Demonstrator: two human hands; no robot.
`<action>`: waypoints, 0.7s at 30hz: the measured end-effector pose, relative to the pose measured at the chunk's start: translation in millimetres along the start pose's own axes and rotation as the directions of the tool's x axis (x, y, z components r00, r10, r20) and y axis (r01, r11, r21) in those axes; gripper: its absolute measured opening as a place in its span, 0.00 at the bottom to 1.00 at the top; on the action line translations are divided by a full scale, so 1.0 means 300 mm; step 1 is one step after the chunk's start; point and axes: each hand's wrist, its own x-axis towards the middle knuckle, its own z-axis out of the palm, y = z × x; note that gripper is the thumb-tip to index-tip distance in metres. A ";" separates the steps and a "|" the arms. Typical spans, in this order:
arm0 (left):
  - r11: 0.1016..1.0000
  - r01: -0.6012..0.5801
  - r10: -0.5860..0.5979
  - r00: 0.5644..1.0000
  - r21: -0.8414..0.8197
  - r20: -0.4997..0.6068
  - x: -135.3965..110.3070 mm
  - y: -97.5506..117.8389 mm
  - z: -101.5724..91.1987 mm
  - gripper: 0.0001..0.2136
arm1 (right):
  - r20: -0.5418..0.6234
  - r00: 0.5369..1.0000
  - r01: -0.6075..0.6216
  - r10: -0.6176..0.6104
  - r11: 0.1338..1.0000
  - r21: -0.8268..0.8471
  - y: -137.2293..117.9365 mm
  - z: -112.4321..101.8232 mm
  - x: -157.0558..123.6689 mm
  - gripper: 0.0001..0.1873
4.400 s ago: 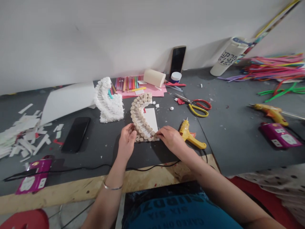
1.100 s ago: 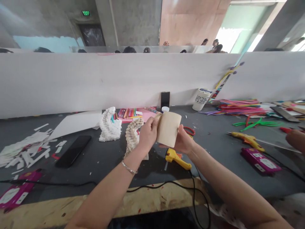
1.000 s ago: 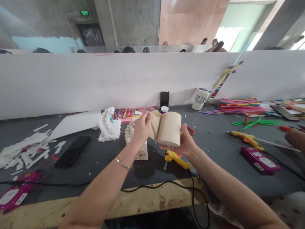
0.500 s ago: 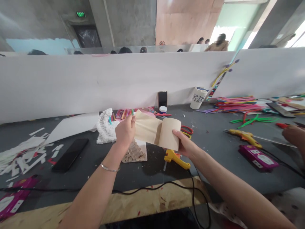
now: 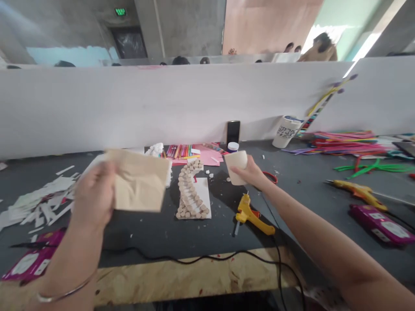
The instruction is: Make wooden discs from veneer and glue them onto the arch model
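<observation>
Head view, left to right: white paper scraps (image 5: 35, 192) lie toward the left end of the table (image 5: 145, 235). Nearer the front edge, the left hand (image 5: 95, 196), blurred, is raised with fingers curled, pinching 1 beige sheet (image 5: 142, 185) by its left side; the forearm rises from the front-left corner. Mid-table stands a model covered in small round pieces (image 5: 191, 192), touched by neither of the 2 hands. Right of it, the arm reaches in from the front-right corner, and the right hand (image 5: 253, 172) clasps a beige roll (image 5: 233, 168), thumb on the near side, other fingers partly hidden. A yellow glue gun (image 5: 253, 216) lies below. The step looks like parting sheet from roll; the next move seems to call for freeing 1 hand.
</observation>
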 end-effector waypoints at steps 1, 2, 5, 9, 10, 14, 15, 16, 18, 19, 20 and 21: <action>0.996 0.068 -0.067 0.997 -0.049 0.023 -0.012 -0.042 0.014 0.22 | 0.012 1.000 0.022 -0.022 0.997 -0.069 -0.014 0.025 0.020 0.42; 0.986 0.140 -0.136 0.989 -0.092 0.056 -0.022 -0.089 0.035 0.22 | 0.038 0.998 0.063 -0.056 0.976 -0.208 -0.035 0.051 0.041 0.44; 0.909 0.369 -0.341 0.926 -0.192 0.163 -0.042 -0.223 0.095 0.20 | 0.106 0.987 0.157 -0.119 0.849 -0.504 -0.113 0.121 0.103 0.45; 0.762 0.584 -0.546 0.812 -0.280 0.207 -0.035 -0.321 0.086 0.20 | 0.186 0.976 0.196 -0.115 0.837 -0.511 -0.183 0.157 0.094 0.39; 0.732 0.604 -0.561 0.797 -0.315 0.224 -0.029 -0.336 0.076 0.21 | 0.225 0.969 0.201 -0.102 0.854 -0.480 -0.188 0.156 0.068 0.36; 0.655 0.616 -0.526 0.787 -0.437 0.322 0.003 -0.396 0.047 0.23 | 0.496 0.865 0.106 0.073 0.940 -0.324 -0.160 0.140 -0.086 0.17; 0.643 0.623 -0.507 0.782 -0.446 0.362 0.011 -0.414 0.044 0.23 | 0.575 0.808 0.048 0.131 0.957 -0.285 -0.146 0.139 -0.123 0.13; 0.631 0.635 -0.485 0.772 -0.446 0.411 0.019 -0.432 0.044 0.23 | 0.638 0.750 -0.019 0.174 0.970 -0.242 -0.131 0.139 -0.154 0.10; 0.619 0.651 -0.430 0.749 -0.438 0.504 0.032 -0.465 0.045 0.25 | 0.708 0.669 -0.171 0.227 0.974 -0.151 -0.106 0.148 -0.196 0.08; 0.620 0.650 -0.404 0.745 -0.439 0.531 0.038 -0.479 0.046 0.26 | 0.722 0.650 -0.237 0.239 0.966 -0.107 -0.098 0.155 -0.205 0.09; 0.627 0.638 -0.381 0.752 -0.447 0.538 0.043 -0.490 0.047 0.26 | 0.726 0.642 -0.291 0.248 0.954 -0.068 -0.093 0.163 -0.209 0.10; 0.636 0.620 -0.365 0.766 -0.459 0.530 0.049 -0.498 0.048 0.26 | 0.724 0.642 -0.331 0.252 0.943 -0.035 -0.091 0.172 -0.206 0.12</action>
